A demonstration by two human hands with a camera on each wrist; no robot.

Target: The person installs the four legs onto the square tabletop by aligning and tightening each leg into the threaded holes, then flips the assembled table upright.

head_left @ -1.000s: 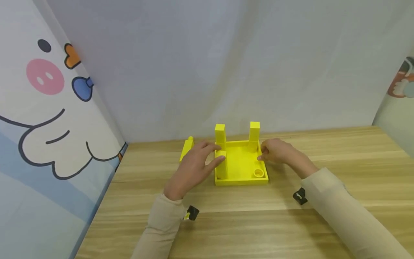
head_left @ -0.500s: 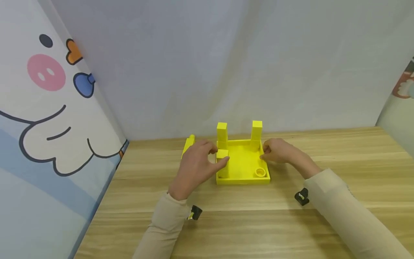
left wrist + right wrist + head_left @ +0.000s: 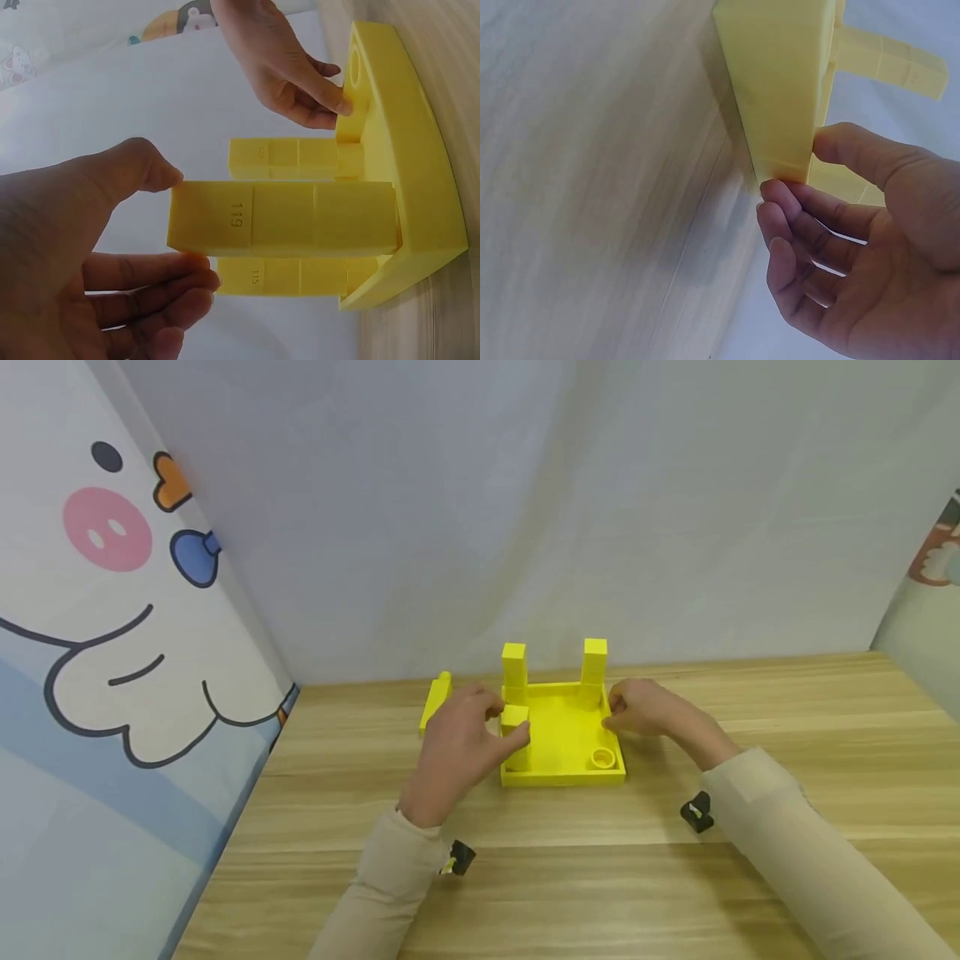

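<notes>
Through the head camera I see a pale grey back wall (image 3: pixel 525 510) beyond a wood-grained table (image 3: pixel 562 893), a cartoon-printed side wall (image 3: pixel 82 685) at left.

Tray (image 3: pixel 558 735) yellow; posts (image 3: pixel 595 664) yellow; table (image 3: pixel 585 893) wood-grained.

Near post (image 3: pixel 289 217): we are reading 119
Far-left post (image 3: pixel 289 277): we're reading 115
Far-right post (image 3: pixel 285 158): showing blurred marks

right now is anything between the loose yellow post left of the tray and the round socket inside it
Yes: the left hand and the near-left upright post stand between the loose post and the socket; past them, only bare tray floor shows.
</notes>
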